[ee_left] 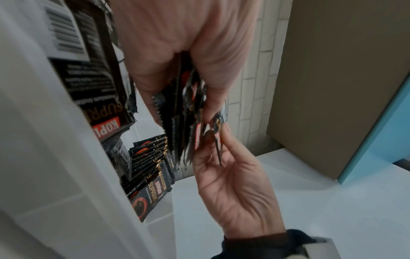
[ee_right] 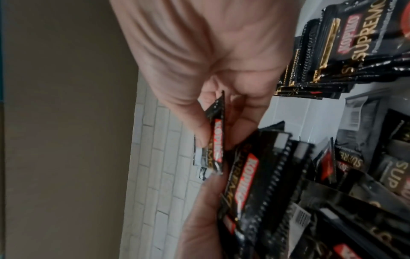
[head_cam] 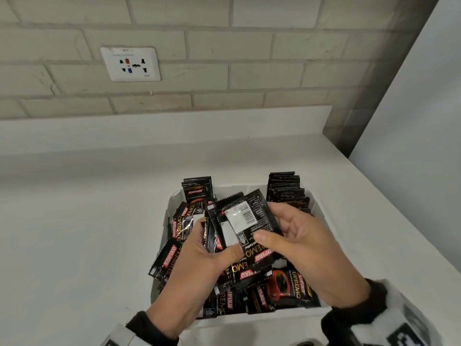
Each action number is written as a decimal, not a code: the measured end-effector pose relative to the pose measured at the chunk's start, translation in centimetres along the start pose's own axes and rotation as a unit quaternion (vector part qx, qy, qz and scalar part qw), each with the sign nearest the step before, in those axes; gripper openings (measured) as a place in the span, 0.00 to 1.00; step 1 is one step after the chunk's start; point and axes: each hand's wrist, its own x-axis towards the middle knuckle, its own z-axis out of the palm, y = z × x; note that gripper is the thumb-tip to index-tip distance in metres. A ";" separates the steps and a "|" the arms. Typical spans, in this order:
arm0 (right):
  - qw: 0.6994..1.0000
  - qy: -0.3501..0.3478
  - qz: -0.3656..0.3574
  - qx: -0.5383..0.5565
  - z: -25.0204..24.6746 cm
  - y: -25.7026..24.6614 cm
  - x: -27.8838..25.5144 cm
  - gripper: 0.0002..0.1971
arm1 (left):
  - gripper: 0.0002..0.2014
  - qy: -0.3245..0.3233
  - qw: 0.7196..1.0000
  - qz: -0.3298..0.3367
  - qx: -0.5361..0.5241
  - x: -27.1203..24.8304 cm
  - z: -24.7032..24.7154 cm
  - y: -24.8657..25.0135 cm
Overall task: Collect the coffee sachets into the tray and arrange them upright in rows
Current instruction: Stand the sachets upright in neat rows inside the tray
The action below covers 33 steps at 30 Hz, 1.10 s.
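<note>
A white tray [head_cam: 171,199] on the white counter is full of black Kopiko Supremo coffee sachets. Most lie loose in a jumble [head_cam: 282,288]. One row of sachets [head_cam: 287,193] stands upright along the tray's far right side, also seen in the wrist views [ee_left: 150,157] [ee_right: 332,52]. My left hand [head_cam: 212,255] grips a fanned stack of sachets [head_cam: 217,233] [ee_left: 184,113] over the tray. My right hand [head_cam: 277,228] pinches the top sachet [head_cam: 249,218] [ee_right: 216,136] of that stack between thumb and fingers, back side with barcode facing up.
A brick wall with a white socket plate [head_cam: 130,64] rises behind the counter [head_cam: 87,221]. A white panel [head_cam: 411,121] bounds the counter on the right. One sachet [head_cam: 164,258] overhangs the tray's left rim.
</note>
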 end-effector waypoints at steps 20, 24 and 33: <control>0.994 0.005 0.107 -0.005 -0.8 2.4 -0.6 0.06 | 0.43 0.035 0.995 -0.073 -0.052 -0.1 0.1 -0.1; 0.994 -0.001 0.106 -0.039 -0.7 2.1 -0.5 0.06 | 0.22 0.032 0.992 -0.092 -0.076 -0.1 0.0 0.0; 0.994 0.046 0.089 -0.036 0.0 2.0 -0.3 0.18 | 0.23 0.049 0.996 -0.041 -0.056 0.0 0.3 -0.1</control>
